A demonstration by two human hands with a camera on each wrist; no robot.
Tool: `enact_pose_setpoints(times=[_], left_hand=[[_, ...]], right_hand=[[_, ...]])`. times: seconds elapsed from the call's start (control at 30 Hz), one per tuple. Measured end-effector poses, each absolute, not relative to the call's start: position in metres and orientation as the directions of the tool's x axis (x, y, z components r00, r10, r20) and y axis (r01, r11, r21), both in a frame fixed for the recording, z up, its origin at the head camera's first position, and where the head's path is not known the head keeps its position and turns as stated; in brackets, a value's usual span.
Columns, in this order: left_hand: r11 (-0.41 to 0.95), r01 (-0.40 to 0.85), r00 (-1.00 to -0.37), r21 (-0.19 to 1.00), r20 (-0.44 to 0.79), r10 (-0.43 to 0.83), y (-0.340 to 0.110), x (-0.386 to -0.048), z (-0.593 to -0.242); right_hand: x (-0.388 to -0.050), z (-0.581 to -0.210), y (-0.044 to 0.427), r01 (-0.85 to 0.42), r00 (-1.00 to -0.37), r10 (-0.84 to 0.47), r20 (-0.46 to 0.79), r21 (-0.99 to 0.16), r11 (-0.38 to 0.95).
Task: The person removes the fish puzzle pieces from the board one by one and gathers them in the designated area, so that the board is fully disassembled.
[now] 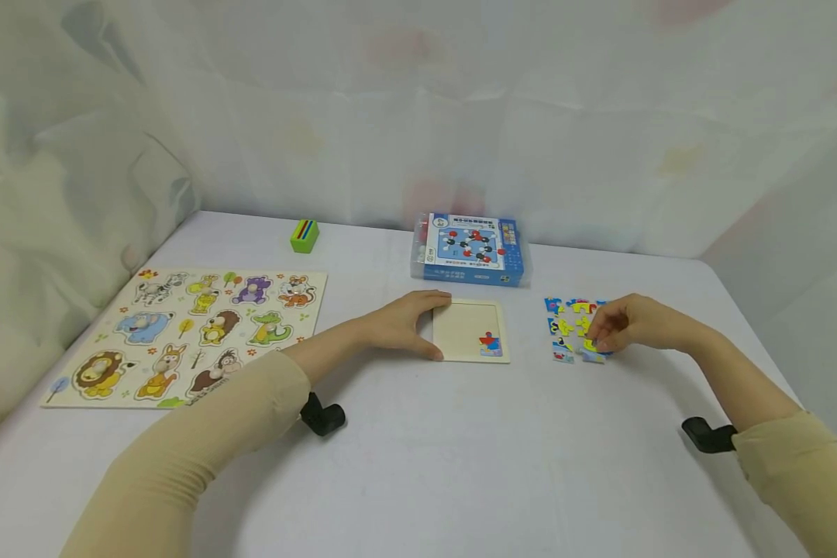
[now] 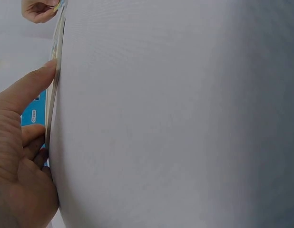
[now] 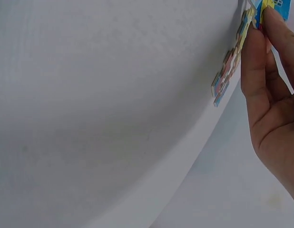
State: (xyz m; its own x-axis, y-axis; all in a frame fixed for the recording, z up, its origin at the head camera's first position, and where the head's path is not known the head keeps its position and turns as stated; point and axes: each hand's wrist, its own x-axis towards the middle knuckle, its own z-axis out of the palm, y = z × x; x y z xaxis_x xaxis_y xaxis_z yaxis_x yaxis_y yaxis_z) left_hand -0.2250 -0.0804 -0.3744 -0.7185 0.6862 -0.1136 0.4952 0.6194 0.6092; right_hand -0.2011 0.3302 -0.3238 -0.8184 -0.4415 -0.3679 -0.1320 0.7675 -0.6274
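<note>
My left hand (image 1: 406,325) holds the left side of a small wooden puzzle tray (image 1: 456,329), thumb at the near corner and fingers at the far one. A blue and red puzzle section (image 1: 490,346) lies in the tray's near right corner. To the right, my right hand (image 1: 638,324) is over a group of loose puzzle pieces (image 1: 563,353). In the right wrist view, its thumb and fingertips pinch a blue and yellow puzzle piece (image 3: 259,15). The fingers partly cover that piece.
A large animal knob puzzle (image 1: 202,333) lies at the left, partly under my left forearm. Behind the tray stands a blue molecule-model box (image 1: 470,252). A green block with coloured stripes (image 1: 304,236) sits at the back left. White cloth walls rise behind the table.
</note>
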Motion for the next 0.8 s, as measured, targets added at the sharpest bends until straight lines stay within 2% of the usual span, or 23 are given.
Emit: enact_pose_setpoints(times=[0.8], left_hand=[[0.613, 0.505, -0.716, 0.608, -0.101, 0.691, -0.0803, -0.2256, -0.3757]], right_hand=[[-0.2001, -0.3278, 0.3256, -0.166, -0.834, -0.423, -0.353, -0.571, 0.804]])
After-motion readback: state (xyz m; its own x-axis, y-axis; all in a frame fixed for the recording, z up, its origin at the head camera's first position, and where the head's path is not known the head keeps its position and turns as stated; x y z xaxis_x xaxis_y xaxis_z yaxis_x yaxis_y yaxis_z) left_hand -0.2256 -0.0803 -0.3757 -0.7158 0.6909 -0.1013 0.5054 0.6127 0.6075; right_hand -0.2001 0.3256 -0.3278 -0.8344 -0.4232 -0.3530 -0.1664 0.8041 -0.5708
